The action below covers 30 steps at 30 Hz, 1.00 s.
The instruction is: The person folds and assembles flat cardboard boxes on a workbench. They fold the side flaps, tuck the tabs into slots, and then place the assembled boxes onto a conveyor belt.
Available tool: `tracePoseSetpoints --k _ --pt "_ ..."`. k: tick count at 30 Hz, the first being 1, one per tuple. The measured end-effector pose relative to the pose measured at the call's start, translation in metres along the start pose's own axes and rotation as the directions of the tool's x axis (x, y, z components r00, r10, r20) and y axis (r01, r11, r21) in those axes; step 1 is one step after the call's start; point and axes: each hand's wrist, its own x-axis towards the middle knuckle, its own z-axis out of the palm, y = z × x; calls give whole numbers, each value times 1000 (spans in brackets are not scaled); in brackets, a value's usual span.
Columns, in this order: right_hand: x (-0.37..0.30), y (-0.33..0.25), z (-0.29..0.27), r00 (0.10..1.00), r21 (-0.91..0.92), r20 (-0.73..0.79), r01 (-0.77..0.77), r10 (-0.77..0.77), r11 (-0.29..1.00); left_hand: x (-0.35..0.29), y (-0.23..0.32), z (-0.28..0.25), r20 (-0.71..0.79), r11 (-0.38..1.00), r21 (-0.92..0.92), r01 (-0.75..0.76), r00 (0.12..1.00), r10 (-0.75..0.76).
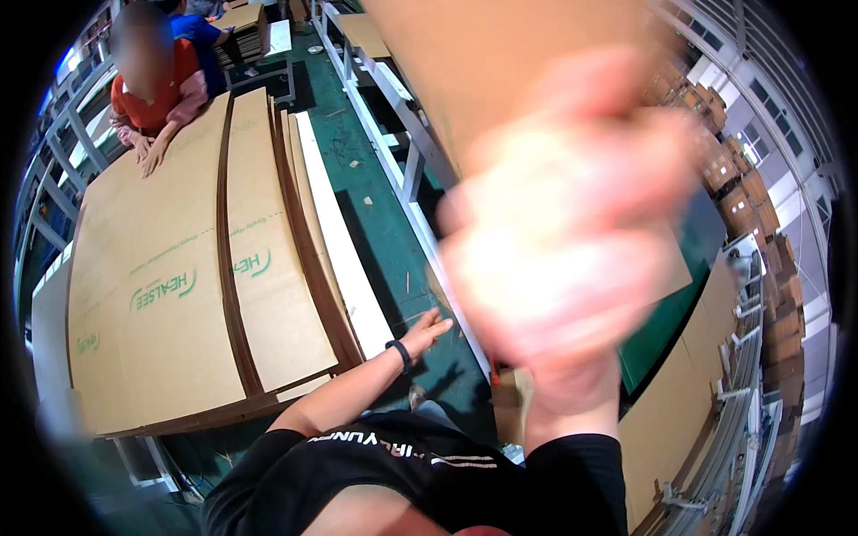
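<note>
My right hand (572, 241) is raised close in front of me and badly smeared by motion. Its fingers look curled, but whether they grip anything I cannot tell. Behind and above it a large brown cardboard sheet (500, 62) fills the upper middle, partly hidden by the hand. Lower down, my left hand (427, 332), with a black wristband, reaches out over the green floor beside a white frame rail (447, 295). Its fingers are stretched out and nothing shows in them. To its left lies a stack of large flat cardboard sheets (170, 241) with green print.
A person in orange (156, 98) leans with both hands on the far end of the stack. Another, in blue (198, 40), is behind. More cardboard (679, 402) lies along metal rails (751, 402) at right. Stacked brown cartons (742, 210) stand beyond.
</note>
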Motion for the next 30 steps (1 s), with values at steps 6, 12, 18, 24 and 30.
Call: tracePoseSetpoints --k 6,12,18,24,30 --pt "-88 -224 -119 848 -279 166 530 -503 801 53 2 38 121 656 -748 102 993 -17" --pt "-259 -273 -455 358 -853 -33 -497 -933 -160 105 48 11 -211 945 -286 -161 972 101" --pt "-267 -228 -571 -142 -322 -346 -911 -928 259 101 118 9 -425 965 -224 -139 904 32" --pt "-283 -273 -567 293 -447 -812 244 -505 861 14 213 -2 -423 958 -193 -212 899 114" --pt "-236 -222 -466 586 -387 -668 254 -459 886 -158 296 9 -514 951 -5 -308 817 261"
